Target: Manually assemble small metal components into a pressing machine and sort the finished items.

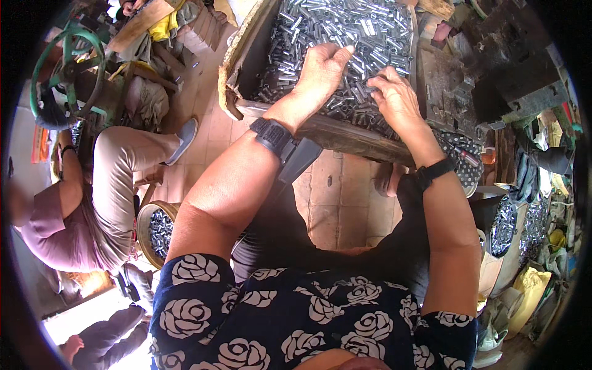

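A wooden tray (357, 134) with worn sides stands before me, heaped with small shiny metal tubes (345, 21). Over the middle of the heap is my left hand (322, 69), its thumb and fingers closed together; whatever they pinch is too small to make out. My right hand (396, 97) is just to the right, fingers curled inward and their tips brought together above the tubes. Something small and dark may be between those tips, but I cannot tell what. The two hands are apart from each other.
Heavy dark metal blocks (515, 68) stand right of the tray. A round container (147, 217) of metal pieces sits on the left floor near a seated person (117, 166) and a green wheel (100, 55). More metal pieces (504, 227) and a yellow sack (531, 290) lie at right.
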`<state>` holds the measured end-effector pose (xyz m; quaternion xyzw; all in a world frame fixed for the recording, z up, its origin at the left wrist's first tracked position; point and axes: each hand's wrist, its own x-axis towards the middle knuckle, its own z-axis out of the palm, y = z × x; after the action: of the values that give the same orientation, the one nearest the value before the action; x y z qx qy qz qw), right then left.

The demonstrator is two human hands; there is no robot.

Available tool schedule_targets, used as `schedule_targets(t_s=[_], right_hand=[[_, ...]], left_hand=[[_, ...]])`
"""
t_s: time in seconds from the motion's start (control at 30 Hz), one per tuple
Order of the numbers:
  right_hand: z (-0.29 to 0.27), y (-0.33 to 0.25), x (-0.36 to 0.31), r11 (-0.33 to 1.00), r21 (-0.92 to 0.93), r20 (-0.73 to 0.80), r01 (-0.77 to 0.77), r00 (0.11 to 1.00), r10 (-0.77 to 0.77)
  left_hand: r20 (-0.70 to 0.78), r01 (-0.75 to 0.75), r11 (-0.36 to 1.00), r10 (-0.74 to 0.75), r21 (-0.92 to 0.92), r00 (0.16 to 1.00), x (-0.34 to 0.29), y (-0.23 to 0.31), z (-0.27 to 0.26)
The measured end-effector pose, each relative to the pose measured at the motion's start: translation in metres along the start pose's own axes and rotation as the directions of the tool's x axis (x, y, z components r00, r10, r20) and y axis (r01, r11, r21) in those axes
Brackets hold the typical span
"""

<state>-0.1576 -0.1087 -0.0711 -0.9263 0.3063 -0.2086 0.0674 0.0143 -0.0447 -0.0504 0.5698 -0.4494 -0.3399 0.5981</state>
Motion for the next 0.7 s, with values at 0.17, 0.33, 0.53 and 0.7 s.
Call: schedule_targets(t_s=[0.17,0.33,0.53,0.7], right_hand=[[0.008,0.011,-0.007,0.759,0.621,-0.063,-0.194,0.953,0.295],[-0.015,0.014,-0.019,0.341,0.906,0.11,-0.252,0.916,0.386],[-0.04,0.0,-0.03,0.209,0.898,0.245,-0.386,0.836,0.491],[-0.041,0.009,-0.038,0.232,0.892,0.233,-0.387,0.835,0.499]], left_hand=[[0.071,0.213,0.941,-0.201,-0.263,0.977,-0.004,0.008,0.002],[0.175,0.358,0.874,-0.317,-0.328,0.932,-0.004,0.007,0.013],[0.318,-0.205,0.87,0.059,0.448,0.946,-0.004,-0.014,0.035],[0.494,-0.4,0.61,0.016,0.684,0.869,-0.013,-0.005,0.058]])
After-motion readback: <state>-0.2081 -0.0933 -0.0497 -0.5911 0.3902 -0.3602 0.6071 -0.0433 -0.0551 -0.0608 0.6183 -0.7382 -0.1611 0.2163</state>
